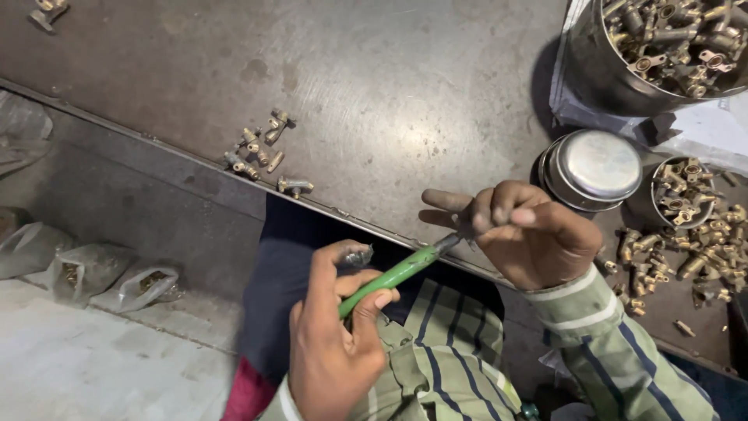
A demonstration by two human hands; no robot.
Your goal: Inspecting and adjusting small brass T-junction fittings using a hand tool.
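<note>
My left hand [331, 343] grips the green handle of a screwdriver [393, 274], below the metal table's edge. A small greyish piece [357, 255] sits at that hand's fingertips. The screwdriver's dark shaft runs up and right into my right hand [526, 234], which is closed around a small part at the tip. The fingers hide most of that part. Both hands hover over my lap, and both arms wear green striped sleeves.
A dark metal table [389, 86] holds a few brass fittings [261, 152] near its edge. At right stand a large steel bowl of fittings [670, 39], an upturned steel tin [596, 168], a smaller tin of fittings [684, 191] and a loose pile [701, 249]. Plastic bags [117, 277] lie on the floor at left.
</note>
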